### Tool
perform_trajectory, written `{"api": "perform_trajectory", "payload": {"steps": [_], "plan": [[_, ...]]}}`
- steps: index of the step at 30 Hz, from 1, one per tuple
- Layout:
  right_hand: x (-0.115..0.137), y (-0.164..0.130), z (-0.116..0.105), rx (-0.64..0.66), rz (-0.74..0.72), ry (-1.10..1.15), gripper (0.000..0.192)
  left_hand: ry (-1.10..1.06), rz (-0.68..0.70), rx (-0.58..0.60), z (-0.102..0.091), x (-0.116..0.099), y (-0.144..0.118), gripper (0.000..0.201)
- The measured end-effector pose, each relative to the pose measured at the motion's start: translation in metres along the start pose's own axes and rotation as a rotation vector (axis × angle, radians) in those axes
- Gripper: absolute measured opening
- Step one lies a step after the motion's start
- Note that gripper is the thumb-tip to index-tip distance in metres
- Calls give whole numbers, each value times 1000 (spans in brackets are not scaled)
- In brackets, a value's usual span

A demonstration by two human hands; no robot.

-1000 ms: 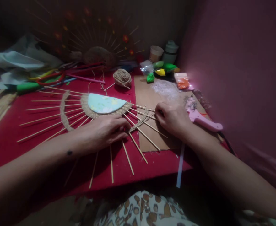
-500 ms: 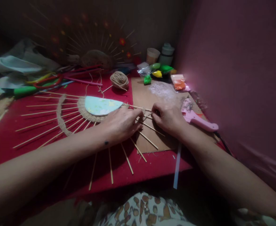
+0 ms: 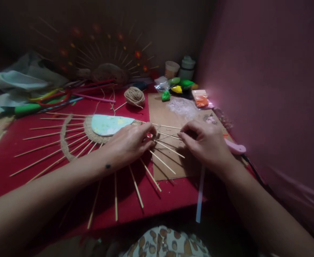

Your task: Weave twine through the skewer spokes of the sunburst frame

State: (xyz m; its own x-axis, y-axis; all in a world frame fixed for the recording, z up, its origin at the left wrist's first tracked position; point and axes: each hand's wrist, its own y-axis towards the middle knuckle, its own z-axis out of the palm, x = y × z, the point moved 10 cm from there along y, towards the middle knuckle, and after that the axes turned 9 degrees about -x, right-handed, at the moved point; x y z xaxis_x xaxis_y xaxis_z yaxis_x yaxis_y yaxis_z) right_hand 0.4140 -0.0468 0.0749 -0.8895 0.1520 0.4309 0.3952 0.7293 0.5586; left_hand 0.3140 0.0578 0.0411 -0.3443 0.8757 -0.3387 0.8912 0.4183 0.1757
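A half-round sunburst frame point(image 3: 73, 137) of thin wooden sticks lies on the red cloth, with a pale blue centre point(image 3: 107, 124) ringed by woven jute. My left hand point(image 3: 128, 142) rests on the frame's right side, its fingertips pinching the jute cord at the sticks. My right hand point(image 3: 205, 142) hovers just right of it over the brown cardboard sheet point(image 3: 167, 114), fingers bent and pinching the cord near the stick tips. A ball of jute twine point(image 3: 134, 96) sits behind the frame.
A pink glue gun point(image 3: 235, 148) lies partly hidden behind my right hand. Coloured bags point(image 3: 179, 87), a cup point(image 3: 171, 69) and a jar point(image 3: 187, 67) stand at the back. A finished sunburst piece point(image 3: 105, 60) leans on the wall. Tools and cloth pile up at the left.
My left hand slid right along the frame toward my right hand. My right hand lifted slightly and now covers more of the glue gun. The view shifted a little.
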Motion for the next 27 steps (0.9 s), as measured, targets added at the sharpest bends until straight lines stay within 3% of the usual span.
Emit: {"api": "perform_trajectory", "payload": {"steps": [4, 8, 15, 21, 27], "plan": [[14, -21, -14, -102, -70, -31, 14, -14, -8, -5, -2, 4, -1, 19], [9, -37, -17, -156, 0, -22, 14, -22, -16, -8, -2, 3, -1, 20], [-17, -42, -6, -36, 237, 61, 17, -33, -28, -17, -3, 3, -4, 25], [-18, -40, -12, -72, 250, 20, 18, -39, -55, -29, -12, 0, -8, 27], [-26, -37, -13, -85, 302, 162, 14, -89, -46, -20, -19, -6, -11, 25]]}}
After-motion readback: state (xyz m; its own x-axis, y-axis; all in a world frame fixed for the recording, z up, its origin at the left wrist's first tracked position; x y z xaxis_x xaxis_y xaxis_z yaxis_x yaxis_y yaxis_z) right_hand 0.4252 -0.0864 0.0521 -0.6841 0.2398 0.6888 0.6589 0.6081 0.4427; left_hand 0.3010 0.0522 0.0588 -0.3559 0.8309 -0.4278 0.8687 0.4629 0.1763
